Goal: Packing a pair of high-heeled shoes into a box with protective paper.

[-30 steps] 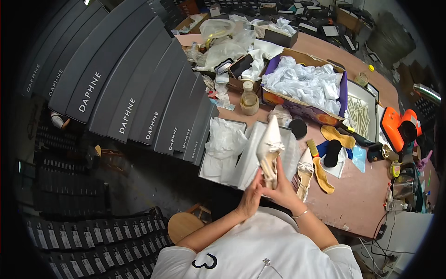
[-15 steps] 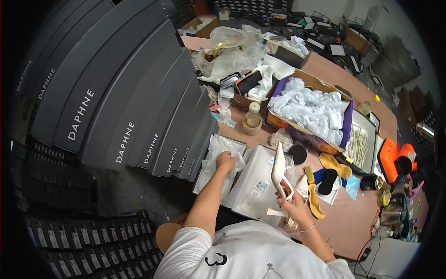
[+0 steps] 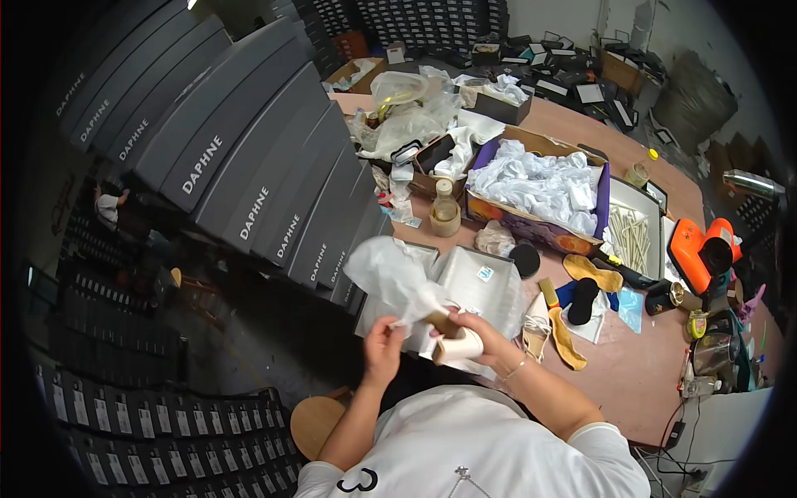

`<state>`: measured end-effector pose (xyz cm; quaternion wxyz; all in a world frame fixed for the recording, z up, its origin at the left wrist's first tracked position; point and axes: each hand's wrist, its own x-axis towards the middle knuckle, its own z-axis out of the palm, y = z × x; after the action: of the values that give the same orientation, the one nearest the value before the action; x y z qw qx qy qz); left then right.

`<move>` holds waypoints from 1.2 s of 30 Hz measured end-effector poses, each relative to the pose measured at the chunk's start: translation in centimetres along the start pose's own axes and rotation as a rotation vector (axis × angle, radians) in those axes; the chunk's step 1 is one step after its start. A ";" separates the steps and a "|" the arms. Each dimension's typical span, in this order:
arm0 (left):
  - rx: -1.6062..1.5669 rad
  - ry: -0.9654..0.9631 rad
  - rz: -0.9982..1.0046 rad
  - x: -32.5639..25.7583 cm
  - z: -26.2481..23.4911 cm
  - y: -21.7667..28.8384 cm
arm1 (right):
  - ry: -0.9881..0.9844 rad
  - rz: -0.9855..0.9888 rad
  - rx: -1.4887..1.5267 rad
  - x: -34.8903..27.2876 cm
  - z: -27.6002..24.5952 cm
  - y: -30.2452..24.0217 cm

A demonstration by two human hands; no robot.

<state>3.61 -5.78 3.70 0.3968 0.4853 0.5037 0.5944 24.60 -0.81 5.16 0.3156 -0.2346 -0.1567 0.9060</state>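
In front of my body, my right hand (image 3: 487, 339) grips a cream-white shoe (image 3: 462, 346), turned so that part of its brown sole shows. My left hand (image 3: 383, 352) pinches the lower edge of a crumpled white sheet of tissue paper (image 3: 383, 270), which billows up and reaches the shoe. Behind both hands lies an open shoe box (image 3: 490, 290) with a white inside, partly covered by the tissue and my hands. A second pale shoe (image 3: 535, 329) rests on the table to the right of the box.
Tall stacks of dark grey shoe boxes (image 3: 241, 158) rise at the left. On the pink table (image 3: 618, 390) stand a purple carton (image 3: 540, 236) of white tissue, a glue jar (image 3: 445, 212), a tray of sticks (image 3: 631, 236) and an orange tool (image 3: 696, 253). A round stool (image 3: 315, 425) is beside me.
My left hand has lifted the tissue paper out of the box area toward my body. My right hand has brought the shoe left and turned it, so the two meet. The view has shifted slightly.
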 end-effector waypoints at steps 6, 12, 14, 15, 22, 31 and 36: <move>0.161 -0.026 -0.218 -3.7 -4.8 -2.0 | 0.009 0.064 0.291 -1.6 -0.7 3.8; 0.581 -0.155 -0.022 -1.3 -2.1 2.1 | -0.148 0.055 0.503 -3.2 -2.1 7.2; 0.527 -0.144 0.019 -1.2 -2.8 1.0 | -0.155 0.028 0.519 -3.0 -1.6 8.0; 0.491 -0.130 0.048 -0.8 -2.8 0.7 | -0.148 0.016 0.517 -2.9 -1.2 8.2; 0.385 -0.311 0.391 -0.7 -2.8 5.1 | 0.123 0.001 0.262 -1.3 2.2 8.9; 0.170 -0.753 0.612 -5.7 -2.4 5.8 | 0.710 -0.753 -0.647 -0.4 0.2 15.9; 0.108 -0.736 0.567 -11.5 -1.5 7.4 | 0.131 -0.668 0.467 -8.8 3.5 15.8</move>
<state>4.76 -18.47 8.90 0.3450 0.8025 0.2072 0.4405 20.98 -18.84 4.21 0.6464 -0.1499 0.0060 0.7481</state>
